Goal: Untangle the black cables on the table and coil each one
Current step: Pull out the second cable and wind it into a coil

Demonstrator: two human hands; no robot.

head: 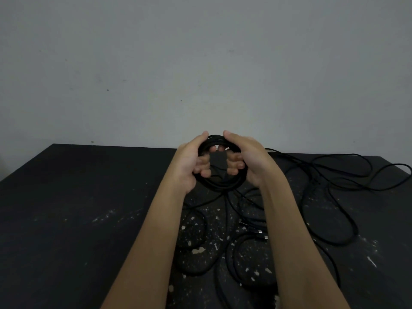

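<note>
A coil of black cable [219,185] is held up above the black table [89,197], just in front of me. My left hand [191,161] grips the coil's left side, fingers curled through the ring. My right hand [247,159] grips its right side the same way. A strand runs down from the coil to the loose black cables [334,197] lying tangled on the table to the right and below my arms. Two silver-tipped connectors [262,234] lie between my forearms. Parts of the loops are hidden under my arms.
The table's top is dark with white paint flecks [200,250] near the middle. A grey wall [200,63] stands right behind the table's far edge. The table's left half [66,219] shows only bare surface.
</note>
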